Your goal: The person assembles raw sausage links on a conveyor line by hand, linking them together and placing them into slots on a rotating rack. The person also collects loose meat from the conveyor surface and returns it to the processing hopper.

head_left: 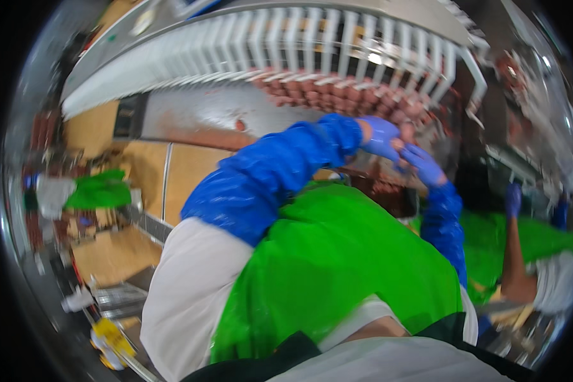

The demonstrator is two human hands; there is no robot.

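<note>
Observed from my own head camera, blurred throughout. Far to the left of my fingers: a patch of green plastic (pixel 99 190) and a tan floor (pixel 102 254), detail unreadable.

My left hand (pixel 381 135), in a blue glove with a long blue sleeve cover (pixel 267 178), is raised in front of me. Its fingers are curled together; whether they clamp anything, I cannot tell. Directly above and just beyond those fingers runs a white slatted guard (pixel 312 44), and beneath it a row of reddish-brown sausages (pixel 318 89), the nearest of them just beside my left fingertips.

My right hand (pixel 423 164), also blue-gloved, meets the left; the fingers (pixel 414 153) touch the left glove, seemingly closed, grip undetermined. Sausages lie immediately above these fingers too.

Below both hands: my green apron (pixel 337 267).

To the right of my fingers, another person's blue-gloved hand (pixel 513 198), well apart.
</note>
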